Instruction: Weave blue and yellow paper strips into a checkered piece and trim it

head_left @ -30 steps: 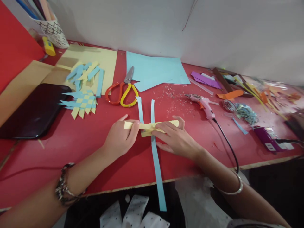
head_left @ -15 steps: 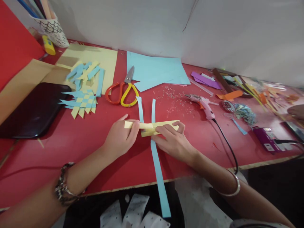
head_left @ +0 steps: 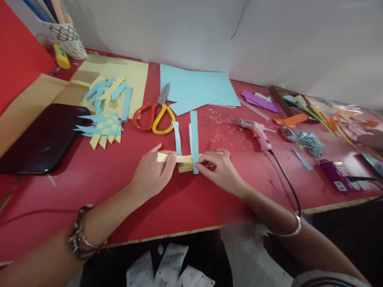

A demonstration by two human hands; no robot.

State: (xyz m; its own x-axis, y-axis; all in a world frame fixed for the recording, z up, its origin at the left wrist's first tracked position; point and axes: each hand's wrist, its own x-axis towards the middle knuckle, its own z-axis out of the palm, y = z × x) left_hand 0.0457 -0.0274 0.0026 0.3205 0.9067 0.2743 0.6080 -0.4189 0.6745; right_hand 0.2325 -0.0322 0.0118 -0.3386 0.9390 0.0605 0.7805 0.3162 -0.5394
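Observation:
My left hand (head_left: 152, 172) pinches the left end of a yellow paper strip (head_left: 184, 158) that runs level toward the right. A second yellow strip (head_left: 185, 167) lies just beneath it. Across both stands a blue paper strip (head_left: 194, 135), folded up, its lower end by the fingertips of my right hand (head_left: 216, 169). Those fingers are closed at the crossing and cover the right part of the yellow strips. Another blue strip (head_left: 177, 137) reaches up from the yellow ones near my left thumb.
Scissors (head_left: 155, 117) lie beyond my left hand, beside a woven blue-and-yellow paper piece (head_left: 104, 128). Blue sheets (head_left: 200, 85) rest by the wall. A pink glue gun (head_left: 255, 133) with its cord lies to the right, near a purple power box (head_left: 336, 175). A dark laptop-like slab (head_left: 42, 139) is at left.
The long blue strip that hung toward me over the table edge is now folded up and away across the yellow strips. My right hand moved slightly with it; my left stayed put.

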